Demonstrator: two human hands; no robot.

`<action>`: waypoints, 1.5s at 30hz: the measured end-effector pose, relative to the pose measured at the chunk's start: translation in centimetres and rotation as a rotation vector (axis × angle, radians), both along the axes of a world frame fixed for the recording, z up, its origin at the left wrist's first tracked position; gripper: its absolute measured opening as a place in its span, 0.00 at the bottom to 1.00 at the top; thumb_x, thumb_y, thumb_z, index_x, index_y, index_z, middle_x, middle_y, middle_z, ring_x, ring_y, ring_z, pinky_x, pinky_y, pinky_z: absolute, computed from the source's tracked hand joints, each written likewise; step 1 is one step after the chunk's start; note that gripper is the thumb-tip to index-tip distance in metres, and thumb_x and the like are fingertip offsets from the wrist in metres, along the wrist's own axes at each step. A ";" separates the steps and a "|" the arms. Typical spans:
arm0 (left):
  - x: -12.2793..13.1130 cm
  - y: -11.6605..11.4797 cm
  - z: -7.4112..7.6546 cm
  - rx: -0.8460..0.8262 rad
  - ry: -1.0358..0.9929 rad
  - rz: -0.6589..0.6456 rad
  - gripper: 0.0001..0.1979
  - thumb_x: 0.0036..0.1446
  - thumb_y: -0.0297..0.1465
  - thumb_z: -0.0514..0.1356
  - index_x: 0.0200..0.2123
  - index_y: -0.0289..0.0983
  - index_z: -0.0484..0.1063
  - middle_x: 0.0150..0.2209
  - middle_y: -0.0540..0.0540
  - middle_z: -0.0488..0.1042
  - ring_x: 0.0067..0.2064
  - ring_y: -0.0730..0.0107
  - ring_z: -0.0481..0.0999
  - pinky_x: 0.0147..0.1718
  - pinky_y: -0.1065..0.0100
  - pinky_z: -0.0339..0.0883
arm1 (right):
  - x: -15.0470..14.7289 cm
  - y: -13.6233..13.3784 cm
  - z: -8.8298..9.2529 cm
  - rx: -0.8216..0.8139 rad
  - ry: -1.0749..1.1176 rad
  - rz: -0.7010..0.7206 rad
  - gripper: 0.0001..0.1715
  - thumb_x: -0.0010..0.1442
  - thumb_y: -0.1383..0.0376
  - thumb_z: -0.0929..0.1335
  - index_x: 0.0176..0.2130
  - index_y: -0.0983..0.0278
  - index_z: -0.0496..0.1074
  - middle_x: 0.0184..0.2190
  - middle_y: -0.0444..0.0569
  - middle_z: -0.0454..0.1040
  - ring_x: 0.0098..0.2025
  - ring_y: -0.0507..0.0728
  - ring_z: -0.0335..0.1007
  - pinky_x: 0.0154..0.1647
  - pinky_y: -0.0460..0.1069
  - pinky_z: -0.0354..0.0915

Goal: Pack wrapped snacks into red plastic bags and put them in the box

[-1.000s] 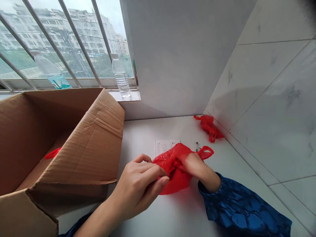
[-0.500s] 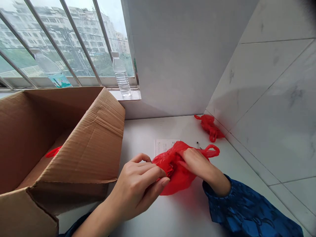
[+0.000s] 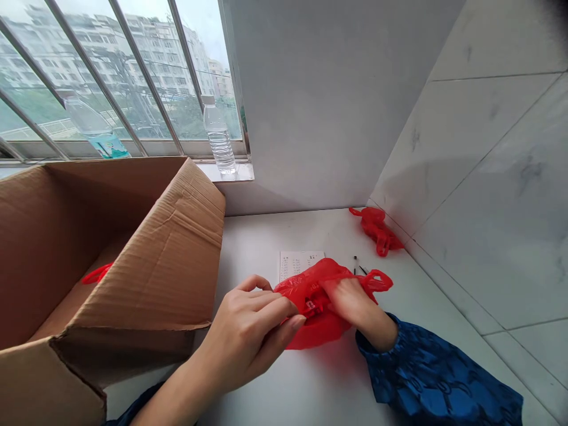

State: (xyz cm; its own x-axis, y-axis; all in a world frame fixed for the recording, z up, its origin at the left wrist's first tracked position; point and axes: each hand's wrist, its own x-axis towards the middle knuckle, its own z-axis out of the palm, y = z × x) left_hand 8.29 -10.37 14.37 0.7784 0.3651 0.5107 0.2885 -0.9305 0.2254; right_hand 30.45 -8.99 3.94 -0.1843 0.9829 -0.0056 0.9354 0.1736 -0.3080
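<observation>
A cardboard carton (image 3: 146,254) stands at the far left of the worktop (image 3: 248,236), a red strap (image 3: 97,273) showing inside it. Two water bottles (image 3: 89,127) (image 3: 217,136) stand on the window sill (image 3: 226,171) at 11 o'clock. The left hand (image 3: 242,331) and right hand (image 3: 352,305) hold one red plastic bag (image 3: 319,331) at centre, fingers (image 3: 284,310) pinched on its folds: apparently gathering it, which calls for a steady pinch. A second red bag (image 3: 376,231) lies at 2 o'clock.
</observation>
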 end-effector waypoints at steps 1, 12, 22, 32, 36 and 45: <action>0.0 0.0 0.0 0.001 0.003 0.006 0.10 0.66 0.23 0.53 0.33 0.38 0.69 0.23 0.55 0.73 0.22 0.75 0.64 0.36 0.64 0.60 | 0.2 -0.2 0.6 -0.002 -0.001 0.013 0.08 0.54 0.74 0.71 0.35 0.63 0.76 0.31 0.51 0.77 0.34 0.60 0.73 0.29 0.49 0.57; -0.1 1.5 -1.6 -0.050 0.270 0.219 0.14 0.72 0.34 0.49 0.33 0.39 0.68 0.21 0.55 0.72 0.22 0.71 0.68 0.35 0.63 0.59 | 1.4 -1.5 5.8 -0.259 1.142 0.221 0.16 0.64 0.53 0.71 0.34 0.62 0.68 0.28 0.43 0.75 0.30 0.53 0.74 0.33 0.47 0.69; 0.3 1.7 -2.8 -0.204 0.165 0.156 0.12 0.71 0.34 0.53 0.32 0.39 0.62 0.19 0.59 0.66 0.20 0.75 0.61 0.36 0.67 0.59 | -0.3 -1.4 5.6 -0.320 1.339 0.267 0.17 0.63 0.56 0.73 0.31 0.63 0.67 0.27 0.43 0.77 0.26 0.51 0.73 0.29 0.46 0.69; -0.7 1.2 -0.3 -0.182 0.073 0.163 0.11 0.70 0.30 0.52 0.34 0.40 0.68 0.26 0.55 0.75 0.27 0.72 0.68 0.38 0.67 0.59 | 3.5 -3.6 7.2 0.069 0.550 0.154 0.08 0.68 0.60 0.67 0.40 0.57 0.77 0.35 0.42 0.80 0.34 0.53 0.74 0.31 0.48 0.63; -0.9 0.8 0.0 -0.150 0.033 0.120 0.06 0.69 0.30 0.54 0.37 0.39 0.69 0.25 0.56 0.72 0.25 0.74 0.66 0.42 0.66 0.60 | 4.9 -4.4 7.0 0.350 0.259 -0.047 0.12 0.69 0.60 0.64 0.48 0.56 0.75 0.47 0.45 0.79 0.42 0.59 0.75 0.38 0.52 0.66; -2.6 1.1 0.9 -0.128 0.322 0.359 0.19 0.62 0.43 0.62 0.54 0.46 0.69 0.46 0.46 0.74 0.45 0.62 0.75 0.39 0.66 0.67 | 10.2 -5.3 6.1 0.157 0.121 -0.299 0.12 0.64 0.54 0.65 0.42 0.55 0.75 0.43 0.47 0.78 0.41 0.62 0.74 0.37 0.54 0.66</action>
